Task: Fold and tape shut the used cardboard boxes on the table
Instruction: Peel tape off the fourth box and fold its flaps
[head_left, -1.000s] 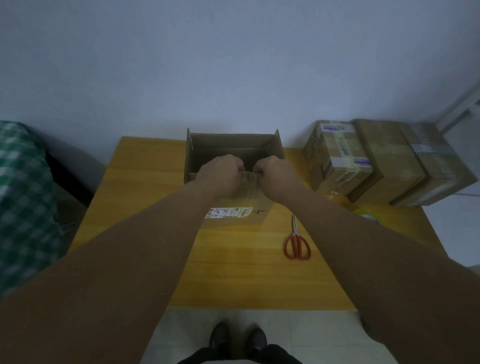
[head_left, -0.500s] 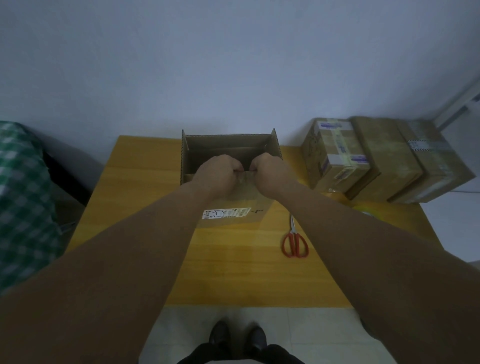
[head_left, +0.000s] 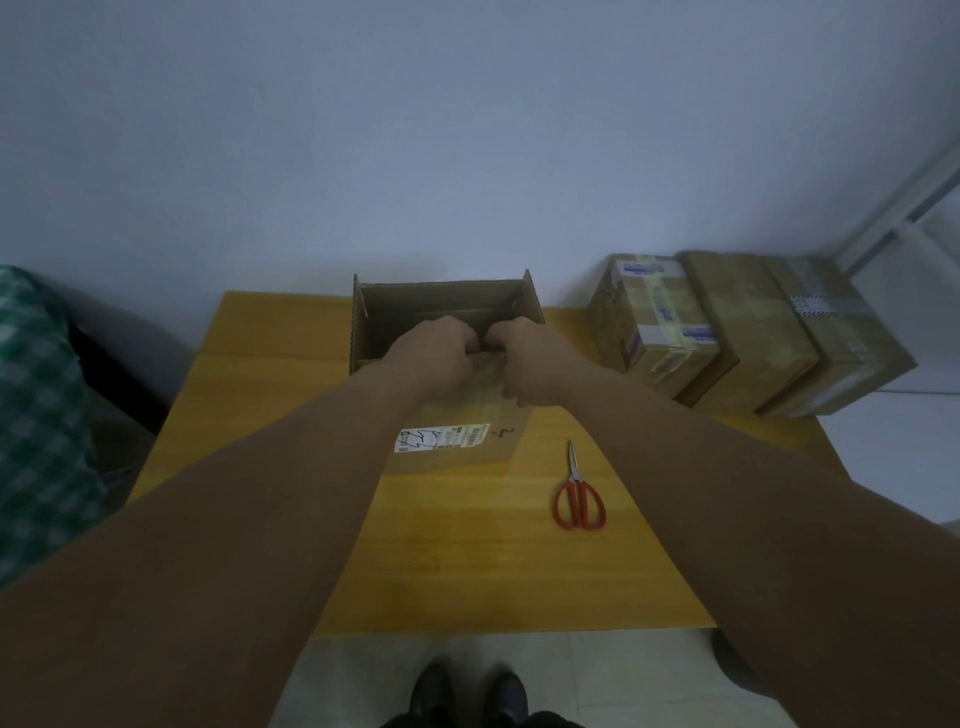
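Note:
An open brown cardboard box (head_left: 441, 304) stands at the far middle of the yellow wooden table (head_left: 270, 415), its side flaps upright. Its near flap (head_left: 467, 436), carrying a white shipping label, lies flat toward me on the table. My left hand (head_left: 431, 353) and my right hand (head_left: 524, 358) sit side by side at the box's near rim, fingers curled and pinching the old clear tape on the near flap. My fingertips are hidden behind the knuckles.
Red-handled scissors (head_left: 579, 499) lie on the table right of the flap. Three taped cardboard boxes (head_left: 743, 332) stand in a row at the table's far right. A green checked cloth (head_left: 36, 415) is on the left. My shoes (head_left: 467, 696) show below the table's front edge.
Both hands stayed at the box's near rim, shifting slightly while working the tape on the near flap. The box and scissors have not moved on the table.

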